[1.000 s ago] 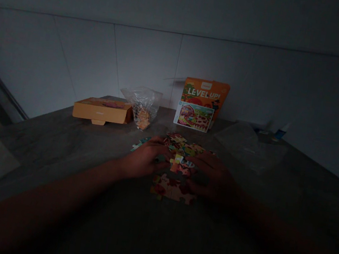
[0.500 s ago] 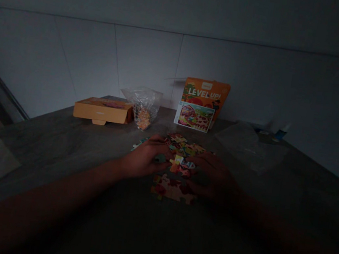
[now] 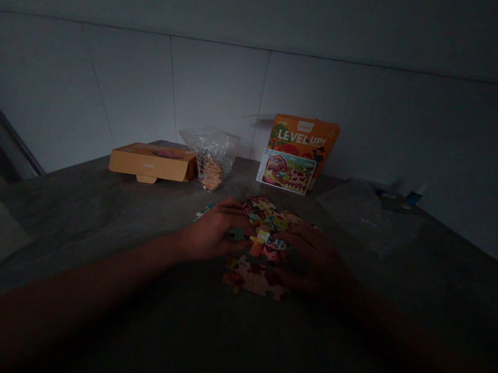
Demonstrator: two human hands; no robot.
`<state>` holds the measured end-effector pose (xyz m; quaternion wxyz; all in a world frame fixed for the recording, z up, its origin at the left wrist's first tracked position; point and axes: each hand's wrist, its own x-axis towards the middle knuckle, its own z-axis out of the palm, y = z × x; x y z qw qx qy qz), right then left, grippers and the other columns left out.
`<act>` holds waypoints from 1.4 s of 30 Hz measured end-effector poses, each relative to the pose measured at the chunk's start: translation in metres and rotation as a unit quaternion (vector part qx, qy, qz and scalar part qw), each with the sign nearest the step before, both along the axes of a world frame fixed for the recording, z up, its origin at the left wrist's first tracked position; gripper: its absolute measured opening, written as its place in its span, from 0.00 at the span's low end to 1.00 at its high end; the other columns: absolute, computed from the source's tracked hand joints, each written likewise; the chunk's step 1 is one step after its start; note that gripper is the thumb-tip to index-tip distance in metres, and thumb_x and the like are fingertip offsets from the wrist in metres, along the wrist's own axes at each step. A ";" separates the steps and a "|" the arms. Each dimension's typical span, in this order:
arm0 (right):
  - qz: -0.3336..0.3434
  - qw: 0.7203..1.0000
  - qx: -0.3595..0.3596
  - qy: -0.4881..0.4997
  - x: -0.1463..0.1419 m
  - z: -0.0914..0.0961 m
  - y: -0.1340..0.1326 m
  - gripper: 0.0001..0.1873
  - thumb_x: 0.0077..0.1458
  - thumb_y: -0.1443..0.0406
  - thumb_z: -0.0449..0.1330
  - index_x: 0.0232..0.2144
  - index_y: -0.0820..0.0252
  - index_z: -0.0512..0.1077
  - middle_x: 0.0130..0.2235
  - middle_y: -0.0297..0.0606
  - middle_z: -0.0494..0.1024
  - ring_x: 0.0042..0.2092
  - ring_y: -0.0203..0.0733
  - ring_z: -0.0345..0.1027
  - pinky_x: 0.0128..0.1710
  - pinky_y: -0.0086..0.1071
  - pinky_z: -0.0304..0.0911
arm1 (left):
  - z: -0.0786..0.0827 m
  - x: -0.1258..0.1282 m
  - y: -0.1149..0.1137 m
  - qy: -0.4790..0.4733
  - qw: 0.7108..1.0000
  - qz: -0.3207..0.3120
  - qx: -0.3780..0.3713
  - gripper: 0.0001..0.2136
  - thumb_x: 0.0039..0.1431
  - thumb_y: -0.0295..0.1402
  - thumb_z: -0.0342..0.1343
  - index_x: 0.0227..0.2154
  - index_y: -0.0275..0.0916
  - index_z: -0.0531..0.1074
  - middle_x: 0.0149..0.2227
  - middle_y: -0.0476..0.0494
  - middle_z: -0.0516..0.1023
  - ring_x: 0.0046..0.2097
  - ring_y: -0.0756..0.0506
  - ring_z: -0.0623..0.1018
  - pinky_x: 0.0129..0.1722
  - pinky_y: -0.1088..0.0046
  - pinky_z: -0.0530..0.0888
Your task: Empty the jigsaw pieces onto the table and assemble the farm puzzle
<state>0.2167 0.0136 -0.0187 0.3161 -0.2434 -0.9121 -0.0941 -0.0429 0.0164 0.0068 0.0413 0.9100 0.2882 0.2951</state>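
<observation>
Since the light's pretty dim here, details are rough, but both hands are down on a jigsaw puzzle (image 3: 256, 278) in the middle of a dark stone counter (image 3: 59, 233). The left hand (image 3: 214, 231) is curled, with its fingers reaching right, and a small greenish piece (image 3: 236, 234) sits right at the fingertips. Can't tell if it's pinched or just touched. The right hand (image 3: 317, 262) is cupped over the puzzle, with its fingers pointing left, and I can't make out whether it's gripping anything. A pale yellow piece (image 3: 263, 235) lies between the two hands.

The puzzle looks like a loose patch of joined pieces, mostly reds, yellows and greens, with a pinker stretch nearest the person. A few loose pieces (image 3: 204, 211) sit just left of the left hand.

Farther back, a picture card (image 3: 286, 172) stands against an orange "LEVEL UP!" package (image 3: 303, 135). To the left of those is a clear bag (image 3: 209, 155) with pieces inside, right beside an orange box (image 3: 147, 162) lying flat. Over on the right, a clear plastic sheet (image 3: 366, 216) lies on the counter, with a small blue-and-white bottle (image 3: 413, 197) beyond it, by the tiled wall (image 3: 211, 93).
</observation>
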 end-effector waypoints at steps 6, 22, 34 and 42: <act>0.000 1.000 0.013 0.003 0.001 0.001 -0.001 0.24 0.53 0.57 0.63 0.51 0.58 0.67 0.44 0.46 0.73 0.46 0.51 0.68 0.43 0.46 0.67 | 0.002 0.001 -0.001 0.005 1.000 0.006 0.004 0.03 0.56 0.31 0.60 0.34 0.39 0.75 0.37 0.46 0.79 0.45 0.44 0.74 0.51 0.63 0.66; 0.010 0.999 0.040 0.010 -0.002 0.001 -0.001 0.22 0.52 0.55 0.63 0.47 0.60 0.70 0.42 0.44 0.75 0.44 0.51 0.69 0.46 0.49 0.66 | 0.001 0.001 0.000 0.009 1.000 0.002 0.001 0.03 0.56 0.31 0.60 0.34 0.40 0.74 0.37 0.47 0.79 0.44 0.44 0.74 0.52 0.61 0.65; -0.253 0.960 -0.002 0.121 0.013 0.000 0.019 0.22 0.55 0.50 0.58 0.40 0.63 0.74 0.36 0.46 0.74 0.38 0.52 0.69 0.36 0.45 0.68 | -0.010 -0.005 0.007 0.039 0.973 0.225 -0.021 0.28 0.48 0.51 0.62 0.51 0.42 0.72 0.48 0.38 0.72 0.52 0.31 0.66 0.49 0.48 0.65; -0.328 0.942 0.018 0.074 0.023 -0.012 0.031 0.23 0.58 0.51 0.56 0.40 0.66 0.77 0.34 0.47 0.73 0.36 0.50 0.68 0.35 0.44 0.67 | -0.018 -0.008 0.009 0.095 0.962 0.248 -0.062 0.30 0.44 0.57 0.61 0.46 0.43 0.75 0.51 0.35 0.70 0.54 0.26 0.62 0.49 0.39 0.62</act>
